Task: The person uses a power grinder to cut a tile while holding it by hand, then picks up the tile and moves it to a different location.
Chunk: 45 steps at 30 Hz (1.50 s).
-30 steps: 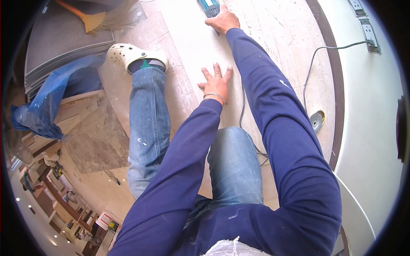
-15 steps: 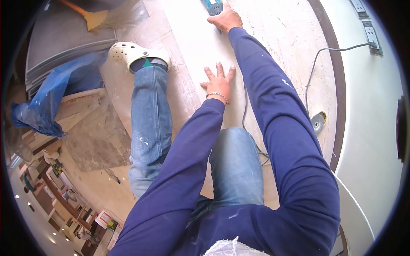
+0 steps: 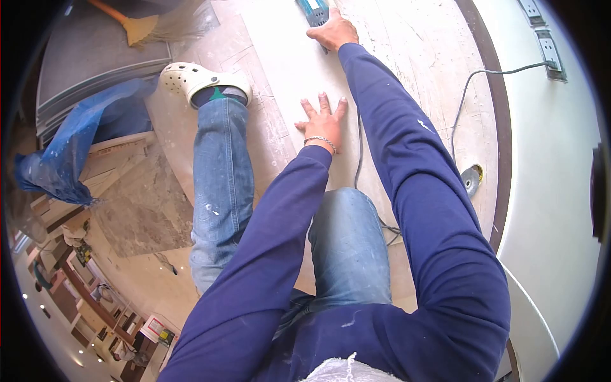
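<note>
My right hand [image 3: 334, 32] is closed around the rear of a teal power tool [image 3: 315, 14] at the top edge of the view, whose front end is cut off by the frame. My left hand [image 3: 323, 127], wearing a chain bracelet, lies flat with fingers spread on a long pale board [image 3: 280, 70]. Beside my right sleeve, a dark cord [image 3: 359, 153] runs back along the board past my bent knee. The tool's working end and whatever it touches are hidden.
A round disc [image 3: 471, 181] lies near the wall at right. Another cord [image 3: 471, 79] hangs from a wall outlet [image 3: 551, 56]. To the left are a broom [image 3: 140, 29], stacked dark panels [image 3: 95, 48], and blue plastic sheeting [image 3: 73, 140]. My white clog [image 3: 202, 77] rests on the floor.
The whole view shifts slightly left. My right hand and the teal tool sit marginally lower in the picture; my left hand stays flat on the board.
</note>
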Each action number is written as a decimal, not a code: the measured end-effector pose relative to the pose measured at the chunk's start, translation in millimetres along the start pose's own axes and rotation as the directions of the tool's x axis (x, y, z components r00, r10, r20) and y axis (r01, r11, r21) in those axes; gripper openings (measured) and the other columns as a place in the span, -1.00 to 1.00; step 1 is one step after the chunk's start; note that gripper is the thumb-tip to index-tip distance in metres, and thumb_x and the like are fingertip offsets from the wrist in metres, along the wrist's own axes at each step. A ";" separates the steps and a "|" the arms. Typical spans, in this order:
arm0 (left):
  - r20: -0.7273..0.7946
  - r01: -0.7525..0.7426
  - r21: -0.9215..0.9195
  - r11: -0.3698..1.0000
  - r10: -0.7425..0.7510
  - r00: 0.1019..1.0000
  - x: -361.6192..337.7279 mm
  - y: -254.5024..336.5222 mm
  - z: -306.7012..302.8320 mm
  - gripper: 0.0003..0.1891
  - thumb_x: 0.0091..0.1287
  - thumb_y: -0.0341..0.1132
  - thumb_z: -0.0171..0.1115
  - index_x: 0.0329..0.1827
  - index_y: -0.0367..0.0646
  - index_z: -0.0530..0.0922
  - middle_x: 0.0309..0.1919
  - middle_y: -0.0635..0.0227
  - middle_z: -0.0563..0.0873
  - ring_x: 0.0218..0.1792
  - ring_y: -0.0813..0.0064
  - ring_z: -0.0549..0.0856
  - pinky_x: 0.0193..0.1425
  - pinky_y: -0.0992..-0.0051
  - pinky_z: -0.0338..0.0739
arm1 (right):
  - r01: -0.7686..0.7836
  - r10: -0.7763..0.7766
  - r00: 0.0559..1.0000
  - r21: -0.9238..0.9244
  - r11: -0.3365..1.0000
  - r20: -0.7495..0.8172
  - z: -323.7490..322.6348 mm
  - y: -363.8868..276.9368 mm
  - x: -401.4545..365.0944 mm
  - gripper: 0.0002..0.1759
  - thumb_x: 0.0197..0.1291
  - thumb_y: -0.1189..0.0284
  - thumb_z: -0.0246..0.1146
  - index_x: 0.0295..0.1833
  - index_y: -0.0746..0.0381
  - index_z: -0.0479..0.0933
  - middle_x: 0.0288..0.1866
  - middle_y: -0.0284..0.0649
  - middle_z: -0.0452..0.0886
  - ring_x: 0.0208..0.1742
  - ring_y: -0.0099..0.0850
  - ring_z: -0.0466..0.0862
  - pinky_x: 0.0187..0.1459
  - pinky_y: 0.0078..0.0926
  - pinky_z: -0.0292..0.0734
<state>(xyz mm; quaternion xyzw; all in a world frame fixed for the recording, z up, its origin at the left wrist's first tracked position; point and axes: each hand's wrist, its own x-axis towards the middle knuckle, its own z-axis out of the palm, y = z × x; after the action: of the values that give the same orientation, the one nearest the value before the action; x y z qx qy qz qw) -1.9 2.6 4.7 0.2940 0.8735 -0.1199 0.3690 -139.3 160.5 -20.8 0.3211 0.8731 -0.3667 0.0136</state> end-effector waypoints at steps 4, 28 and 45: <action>-0.004 -0.002 -0.003 1.000 0.002 1.000 0.0 -0.6 0.7 0.39 -0.16 -0.14 0.76 0.70 0.50 -0.10 0.70 0.11 -0.08 0.59 -0.49 -0.05 0.32 -0.47 0.41 | 0.017 -0.017 1.000 -0.021 1.000 -0.014 2.8 3.7 1.2 0.10 -0.15 0.08 0.34 0.57 0.25 0.22 0.15 0.16 0.69 0.20 0.00 0.70 0.30 -0.26 0.57; 0.020 0.012 0.019 1.000 -0.013 1.000 -0.2 0.9 -0.5 0.40 -0.14 -0.14 0.75 0.69 0.54 -0.14 0.71 0.13 -0.10 0.60 -0.46 -0.05 0.33 -0.44 0.43 | 0.015 -0.015 1.000 -0.008 1.000 -0.004 10.8 15.2 -7.1 0.12 -0.13 0.03 0.37 0.56 0.30 0.21 0.22 0.18 0.65 0.25 -0.01 0.68 0.34 -0.28 0.54; -0.050 -0.006 0.014 1.000 0.007 0.999 1.3 -1.7 6.1 0.40 -0.23 -0.08 0.77 0.70 0.43 -0.04 0.69 0.07 -0.03 0.58 -0.50 -0.01 0.30 -0.44 0.45 | 0.005 -0.005 1.000 0.071 0.997 -0.004 4.1 6.5 -11.2 0.05 -0.15 0.07 0.36 0.50 0.29 0.25 0.03 0.21 0.71 0.10 0.06 0.72 0.20 -0.17 0.61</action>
<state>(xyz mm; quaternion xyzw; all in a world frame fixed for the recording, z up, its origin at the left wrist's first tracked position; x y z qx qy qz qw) -0.2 -0.8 -0.5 0.3023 0.8806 -0.1174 0.3455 -127.5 155.1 -25.0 0.3200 0.8603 -0.3968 -0.0002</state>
